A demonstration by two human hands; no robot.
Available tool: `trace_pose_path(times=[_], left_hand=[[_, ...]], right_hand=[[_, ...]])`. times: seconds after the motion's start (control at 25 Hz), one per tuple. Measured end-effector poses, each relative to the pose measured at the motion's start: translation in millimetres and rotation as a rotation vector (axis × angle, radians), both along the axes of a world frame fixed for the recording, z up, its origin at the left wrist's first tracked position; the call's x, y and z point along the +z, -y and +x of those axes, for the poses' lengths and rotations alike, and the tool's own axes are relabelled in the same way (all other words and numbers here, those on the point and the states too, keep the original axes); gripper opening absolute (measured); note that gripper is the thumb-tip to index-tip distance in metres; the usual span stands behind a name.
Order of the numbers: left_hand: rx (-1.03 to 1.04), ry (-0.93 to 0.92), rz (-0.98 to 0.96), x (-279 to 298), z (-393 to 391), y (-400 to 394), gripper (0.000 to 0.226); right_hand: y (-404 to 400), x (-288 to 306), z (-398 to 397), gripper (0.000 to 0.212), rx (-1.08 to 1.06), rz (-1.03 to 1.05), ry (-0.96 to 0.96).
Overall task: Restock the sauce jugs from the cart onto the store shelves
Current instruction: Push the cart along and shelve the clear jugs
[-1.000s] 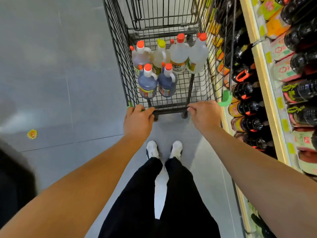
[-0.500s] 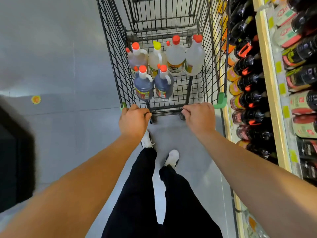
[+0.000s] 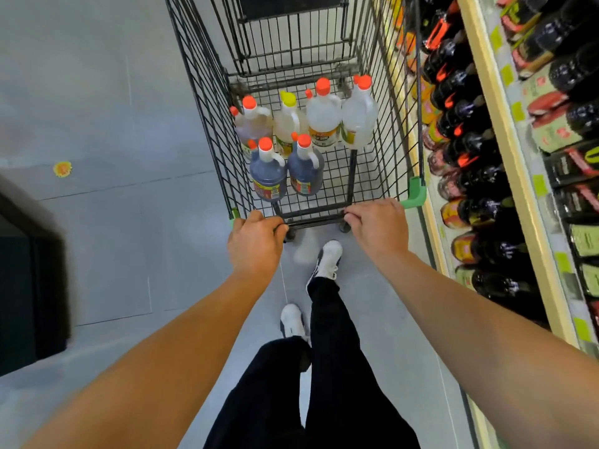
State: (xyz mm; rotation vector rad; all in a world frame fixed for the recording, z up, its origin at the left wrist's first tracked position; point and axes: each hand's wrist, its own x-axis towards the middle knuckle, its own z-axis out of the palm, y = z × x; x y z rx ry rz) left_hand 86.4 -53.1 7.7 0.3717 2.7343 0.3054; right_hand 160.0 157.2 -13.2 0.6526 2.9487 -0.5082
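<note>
1. Rolled farther along the aisle since the earlier frame, the cart [image 3: 207, 102] now has the floor sticker [image 3: 62, 169] farther right.
2. Shelves [image 3: 505, 163] of dark bottles line the right.
3. Sauce jugs [image 3: 324, 121] stand upright inside the cart's far end.
4. Left hand [image 3: 256, 244] and right hand [image 3: 377, 226] grip its near handle.

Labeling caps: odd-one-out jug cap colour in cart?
Yellow cap, head view; others orange-red.

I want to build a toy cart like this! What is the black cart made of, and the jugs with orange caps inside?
The black wire cart looks like metal: thin rods crossing in a grid, with a dark coating. Its green corner pieces look like smooth plastic. The orange-capped jugs seem to be plastic too: the pale ones are cloudy and see-through with moulded handles. Both hands grip the handle bar.
</note>
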Motion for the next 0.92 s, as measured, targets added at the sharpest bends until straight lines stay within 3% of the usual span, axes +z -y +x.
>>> trace_pose_path(times=[0.92], left_hand=[[-0.002,0.062,0.016,4,380,102,0.021]], right_hand=[[111,-2,391,0.015,-0.063,-0.014,0.033]])
